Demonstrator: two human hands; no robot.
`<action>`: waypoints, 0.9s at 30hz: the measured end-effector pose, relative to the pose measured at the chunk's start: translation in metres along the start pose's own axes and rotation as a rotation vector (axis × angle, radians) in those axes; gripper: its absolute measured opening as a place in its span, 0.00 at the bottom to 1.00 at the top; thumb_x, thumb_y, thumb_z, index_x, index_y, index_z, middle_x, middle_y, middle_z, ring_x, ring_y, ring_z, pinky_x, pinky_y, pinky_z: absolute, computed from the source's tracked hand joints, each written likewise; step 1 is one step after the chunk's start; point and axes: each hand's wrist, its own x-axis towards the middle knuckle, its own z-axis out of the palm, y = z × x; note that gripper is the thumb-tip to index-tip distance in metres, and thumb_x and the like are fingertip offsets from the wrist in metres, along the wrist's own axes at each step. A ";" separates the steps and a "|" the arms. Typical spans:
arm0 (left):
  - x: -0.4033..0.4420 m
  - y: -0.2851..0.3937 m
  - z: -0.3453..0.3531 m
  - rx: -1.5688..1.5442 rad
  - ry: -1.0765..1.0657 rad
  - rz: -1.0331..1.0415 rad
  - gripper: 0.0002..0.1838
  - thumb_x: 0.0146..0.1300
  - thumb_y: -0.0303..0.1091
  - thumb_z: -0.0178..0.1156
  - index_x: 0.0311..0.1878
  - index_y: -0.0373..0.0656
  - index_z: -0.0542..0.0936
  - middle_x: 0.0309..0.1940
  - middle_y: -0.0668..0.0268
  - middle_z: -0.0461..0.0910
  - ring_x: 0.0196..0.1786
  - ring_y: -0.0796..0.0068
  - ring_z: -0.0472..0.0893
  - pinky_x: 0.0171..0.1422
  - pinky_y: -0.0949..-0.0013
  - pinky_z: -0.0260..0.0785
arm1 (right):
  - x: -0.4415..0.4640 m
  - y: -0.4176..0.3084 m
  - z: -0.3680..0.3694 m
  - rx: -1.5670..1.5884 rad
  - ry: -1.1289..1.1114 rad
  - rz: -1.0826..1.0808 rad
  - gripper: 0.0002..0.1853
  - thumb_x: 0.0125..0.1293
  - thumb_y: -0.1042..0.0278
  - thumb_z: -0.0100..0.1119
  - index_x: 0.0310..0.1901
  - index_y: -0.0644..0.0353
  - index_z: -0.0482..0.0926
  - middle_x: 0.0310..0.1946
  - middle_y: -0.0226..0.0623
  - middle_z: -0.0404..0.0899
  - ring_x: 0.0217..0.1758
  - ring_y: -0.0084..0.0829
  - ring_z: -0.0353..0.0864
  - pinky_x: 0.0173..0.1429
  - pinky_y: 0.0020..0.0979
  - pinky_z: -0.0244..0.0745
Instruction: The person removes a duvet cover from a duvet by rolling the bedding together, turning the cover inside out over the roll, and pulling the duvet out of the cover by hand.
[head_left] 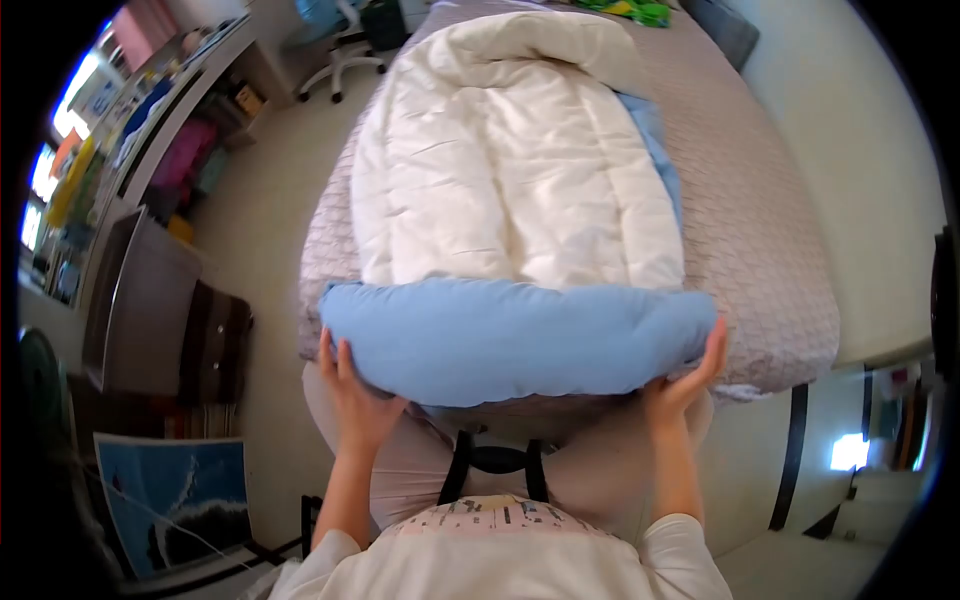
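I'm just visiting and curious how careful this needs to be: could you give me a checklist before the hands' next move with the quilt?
1. Left fingers at the left end of the blue section: ok, touching.
2. Right fingers at its right end: ok, touching.
3. Firm grip underneath: cannot tell, the blue section hides it.
4. White part of the quilt resting on the bed: ok.
5. White part smooth: not ok, creased.
6. Far end flat: not ok, bunched up.
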 end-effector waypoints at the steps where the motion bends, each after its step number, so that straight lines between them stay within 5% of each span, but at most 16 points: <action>1: 0.007 -0.003 0.006 0.019 0.016 -0.012 0.53 0.49 0.44 0.78 0.75 0.44 0.59 0.74 0.42 0.56 0.77 0.35 0.54 0.74 0.28 0.49 | -0.012 0.001 0.007 0.026 -0.005 -0.009 0.41 0.62 0.60 0.67 0.75 0.46 0.59 0.74 0.65 0.55 0.77 0.60 0.58 0.79 0.54 0.46; 3: 0.026 0.004 0.020 -0.017 0.145 0.163 0.53 0.45 0.38 0.79 0.75 0.46 0.60 0.73 0.44 0.59 0.77 0.38 0.57 0.76 0.33 0.51 | -0.016 -0.012 0.017 -0.168 -0.250 -0.319 0.42 0.59 0.62 0.68 0.75 0.44 0.59 0.75 0.62 0.55 0.79 0.60 0.54 0.78 0.58 0.42; 7: 0.064 -0.011 0.002 0.120 0.080 0.231 0.50 0.39 0.32 0.79 0.71 0.48 0.68 0.70 0.50 0.67 0.73 0.44 0.66 0.76 0.37 0.53 | 0.026 -0.016 0.007 -0.274 -0.515 -0.273 0.47 0.44 0.73 0.71 0.70 0.44 0.64 0.77 0.45 0.59 0.81 0.57 0.54 0.77 0.59 0.46; 8: 0.076 -0.019 -0.008 0.075 -0.035 0.218 0.46 0.37 0.31 0.79 0.67 0.48 0.73 0.67 0.54 0.72 0.71 0.48 0.70 0.76 0.39 0.53 | 0.047 -0.024 0.004 -0.248 -0.446 -0.264 0.39 0.40 0.77 0.70 0.61 0.50 0.74 0.66 0.41 0.73 0.72 0.50 0.68 0.73 0.52 0.57; 9: 0.086 -0.024 -0.019 0.030 -0.150 0.199 0.43 0.34 0.30 0.78 0.63 0.49 0.78 0.64 0.59 0.76 0.68 0.53 0.74 0.76 0.42 0.54 | 0.060 -0.020 0.001 -0.250 -0.444 -0.266 0.39 0.40 0.77 0.70 0.61 0.50 0.74 0.66 0.41 0.73 0.72 0.50 0.68 0.73 0.52 0.57; 12: 0.134 -0.008 -0.076 0.270 -0.159 0.423 0.39 0.31 0.29 0.76 0.57 0.49 0.82 0.58 0.63 0.80 0.65 0.58 0.77 0.74 0.45 0.55 | 0.114 -0.026 -0.008 0.015 -0.658 -0.352 0.23 0.37 0.75 0.69 0.42 0.57 0.84 0.38 0.40 0.82 0.48 0.47 0.79 0.56 0.43 0.72; 15: 0.150 -0.011 -0.084 0.310 0.081 0.536 0.38 0.31 0.27 0.75 0.56 0.51 0.82 0.54 0.64 0.81 0.62 0.59 0.79 0.74 0.47 0.56 | 0.144 -0.024 -0.003 0.180 -0.841 -0.309 0.23 0.39 0.74 0.69 0.44 0.56 0.84 0.39 0.39 0.83 0.48 0.47 0.79 0.55 0.44 0.72; 16: 0.142 -0.021 -0.072 0.269 -0.053 0.448 0.40 0.32 0.24 0.74 0.59 0.52 0.81 0.58 0.64 0.79 0.66 0.59 0.76 0.76 0.46 0.53 | 0.143 -0.019 0.011 0.183 -0.849 -0.305 0.23 0.39 0.74 0.69 0.44 0.56 0.84 0.39 0.39 0.83 0.48 0.47 0.79 0.55 0.44 0.72; 18: 0.117 -0.039 -0.043 0.218 -0.238 0.298 0.42 0.33 0.23 0.74 0.61 0.52 0.79 0.62 0.64 0.77 0.69 0.60 0.74 0.77 0.43 0.52 | 0.140 -0.006 0.043 0.096 -1.266 -0.044 0.22 0.40 0.72 0.69 0.43 0.55 0.84 0.40 0.39 0.83 0.50 0.45 0.79 0.64 0.46 0.68; 19: 0.111 -0.032 -0.038 0.162 -0.425 0.138 0.44 0.33 0.23 0.74 0.63 0.53 0.78 0.66 0.65 0.74 0.72 0.60 0.71 0.78 0.41 0.50 | 0.139 -0.008 0.043 0.096 -1.259 -0.050 0.22 0.40 0.72 0.69 0.43 0.55 0.84 0.40 0.39 0.83 0.50 0.45 0.79 0.64 0.46 0.68; 23: 0.108 0.029 -0.048 0.333 -0.272 0.094 0.52 0.32 0.23 0.74 0.70 0.52 0.71 0.68 0.59 0.71 0.73 0.54 0.68 0.79 0.35 0.47 | 0.119 -0.057 0.034 -0.179 -0.749 -0.161 0.35 0.41 0.72 0.71 0.59 0.48 0.80 0.56 0.39 0.78 0.62 0.44 0.74 0.76 0.52 0.53; 24: 0.111 0.031 -0.047 0.278 -0.305 0.283 0.52 0.32 0.23 0.75 0.70 0.51 0.71 0.68 0.57 0.70 0.74 0.53 0.67 0.80 0.38 0.49 | 0.116 -0.073 0.031 -0.271 -0.568 -0.132 0.40 0.42 0.72 0.71 0.65 0.46 0.77 0.62 0.38 0.75 0.66 0.44 0.72 0.79 0.54 0.47; 27: 0.114 0.012 -0.024 0.360 -0.410 0.380 0.53 0.30 0.24 0.75 0.70 0.50 0.71 0.68 0.57 0.71 0.73 0.54 0.68 0.79 0.43 0.54 | 0.085 -0.071 0.028 -0.252 -0.437 -0.279 0.48 0.42 0.74 0.70 0.71 0.40 0.70 0.70 0.36 0.67 0.70 0.46 0.68 0.78 0.57 0.48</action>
